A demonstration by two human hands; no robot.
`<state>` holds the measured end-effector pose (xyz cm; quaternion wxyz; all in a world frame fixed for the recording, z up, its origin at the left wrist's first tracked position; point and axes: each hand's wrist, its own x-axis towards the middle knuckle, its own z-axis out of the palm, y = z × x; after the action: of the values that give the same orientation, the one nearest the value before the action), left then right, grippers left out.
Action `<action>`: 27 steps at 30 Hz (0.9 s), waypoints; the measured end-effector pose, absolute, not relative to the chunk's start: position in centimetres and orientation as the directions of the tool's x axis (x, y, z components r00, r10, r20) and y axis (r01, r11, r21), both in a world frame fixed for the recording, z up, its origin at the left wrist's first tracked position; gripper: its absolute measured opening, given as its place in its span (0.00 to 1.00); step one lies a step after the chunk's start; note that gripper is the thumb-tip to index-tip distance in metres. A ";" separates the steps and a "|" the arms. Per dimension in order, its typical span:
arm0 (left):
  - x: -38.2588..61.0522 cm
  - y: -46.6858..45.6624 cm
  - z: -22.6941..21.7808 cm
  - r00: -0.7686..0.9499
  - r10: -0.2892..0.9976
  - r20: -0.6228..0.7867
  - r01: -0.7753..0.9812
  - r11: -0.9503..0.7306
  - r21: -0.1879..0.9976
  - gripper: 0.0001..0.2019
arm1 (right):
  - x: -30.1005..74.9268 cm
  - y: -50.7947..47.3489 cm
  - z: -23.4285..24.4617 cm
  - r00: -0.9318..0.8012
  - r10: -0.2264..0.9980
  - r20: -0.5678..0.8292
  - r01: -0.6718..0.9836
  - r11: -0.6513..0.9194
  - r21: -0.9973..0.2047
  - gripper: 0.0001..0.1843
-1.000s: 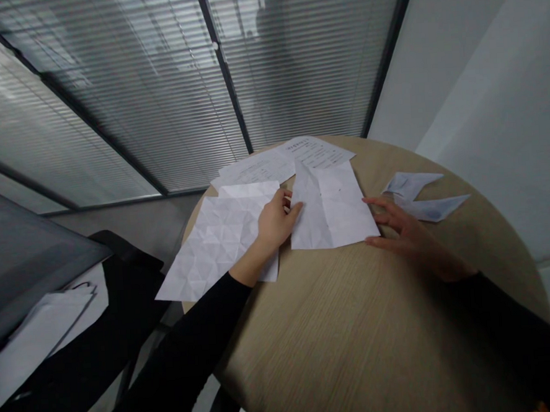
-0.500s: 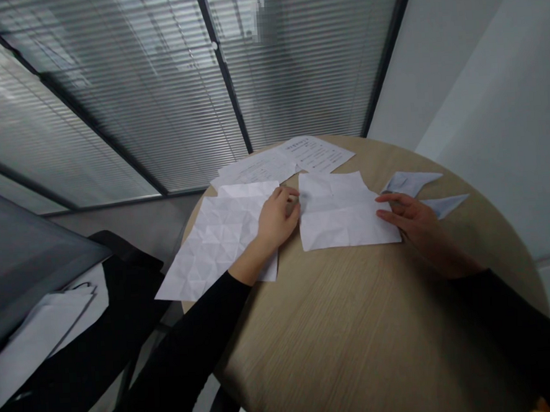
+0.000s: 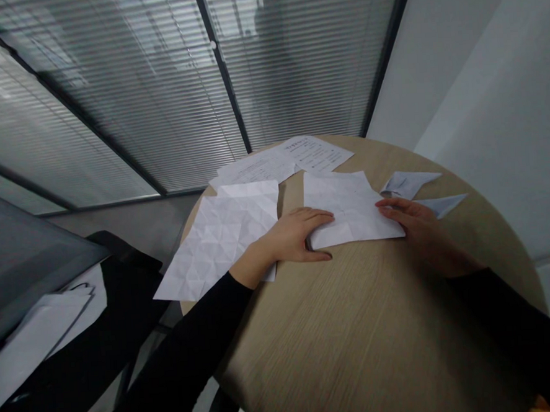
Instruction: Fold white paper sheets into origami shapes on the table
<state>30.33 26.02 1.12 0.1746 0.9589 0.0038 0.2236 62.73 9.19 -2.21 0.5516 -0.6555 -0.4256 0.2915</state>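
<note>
A creased white sheet of paper (image 3: 349, 198) lies on the round wooden table between my hands, fold lines across it. My left hand (image 3: 302, 233) rests at its lower left corner. The fingers stretch over the paper, while the thumb sits apart on the wood just below the near edge. At the right edge, my right hand (image 3: 409, 219) pinches the sheet between thumb and fingers. Left of it lies a larger sheet with a triangular crease pattern (image 3: 221, 234), partly under my left wrist.
Printed pages (image 3: 318, 153) lie at the table's far edge. Two folded paper pieces (image 3: 411, 182) are to the right of the sheet. A black chair (image 3: 126, 290) with papers (image 3: 54, 325) on it stands at the left. Beyond the table (image 3: 357, 325) are blinds (image 3: 295, 74) and a wall.
My left hand has moved right and nearer, from beside the sheet onto its lower left corner, with thumb and fingers spread. The sheet has shifted slightly right. My right hand stays at its edge.
</note>
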 end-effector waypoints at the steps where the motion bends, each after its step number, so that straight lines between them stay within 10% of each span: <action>1: 30.4 26.1 1.0 0.901 0.085 0.425 -0.063 -0.945 0.322 0.40 | 62.6 9.1 -2.1 0.483 0.873 0.075 0.222 -0.039 -0.974 0.23; 5: 30.3 26.2 1.2 0.896 0.091 0.434 -0.042 -0.957 0.286 0.27 | 61.8 8.4 -1.3 0.448 0.888 0.103 0.174 0.026 -0.984 0.19; 11: 30.4 26.0 1.3 0.884 0.096 0.457 -0.025 -0.968 0.251 0.43 | 61.3 7.6 -0.8 0.346 0.933 0.098 0.041 0.089 -0.995 0.21; 18: 30.2 26.8 1.1 0.883 0.126 0.452 0.056 -0.985 0.165 0.26 | 61.2 8.0 -2.0 0.342 0.916 0.211 0.331 0.093 -0.939 0.19; 27: 29.9 26.3 1.3 0.866 0.111 0.488 0.022 -0.983 0.185 0.15 | 63.4 8.9 -2.3 -0.069 0.758 0.648 0.902 0.325 -0.284 0.17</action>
<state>29.86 26.31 1.29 0.0869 0.9620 0.0346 0.2566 63.41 8.89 -2.28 0.3705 -0.5730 -0.7246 -0.0973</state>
